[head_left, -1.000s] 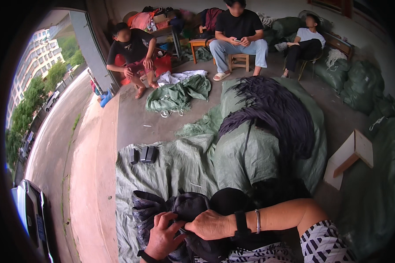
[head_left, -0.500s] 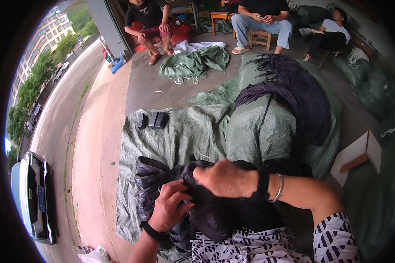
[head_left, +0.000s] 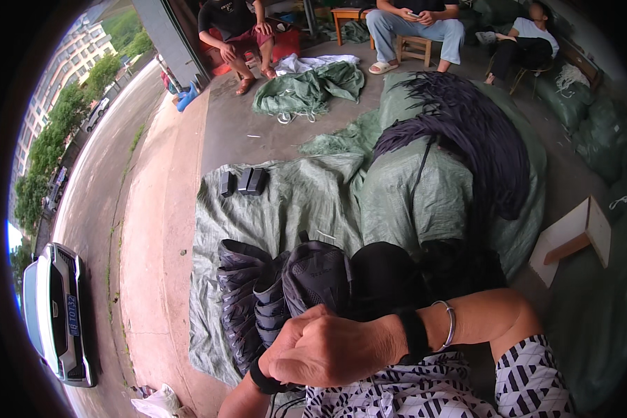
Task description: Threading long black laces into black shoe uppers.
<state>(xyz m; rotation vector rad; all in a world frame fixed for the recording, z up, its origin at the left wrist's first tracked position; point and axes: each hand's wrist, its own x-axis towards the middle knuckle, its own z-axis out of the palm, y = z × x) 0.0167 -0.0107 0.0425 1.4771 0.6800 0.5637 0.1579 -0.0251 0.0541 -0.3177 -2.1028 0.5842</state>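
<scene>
My right hand is in front of my lap, its fingers curled closed; what they hold, if anything, is hidden. It crosses over my left hand, whose fingers are mostly covered. Just beyond both hands stands a dark grey mesh piece, rounded like a cap or a shoe upper; I cannot tell which. Left of it lie a long stack of nested dark pieces and a shorter stack. On its right is a black rounded piece. Thin dark cords hang below my hands.
A green woven sheet carries black blocks. A bulging green sack bears a heap of dark strips. An open wooden box stands right. Seated people are beyond; a car is parked left.
Both hands have drawn down toward my lap, away from the mesh piece, and now overlap. The mesh piece shows more fully, standing between the stacks and the black piece.
</scene>
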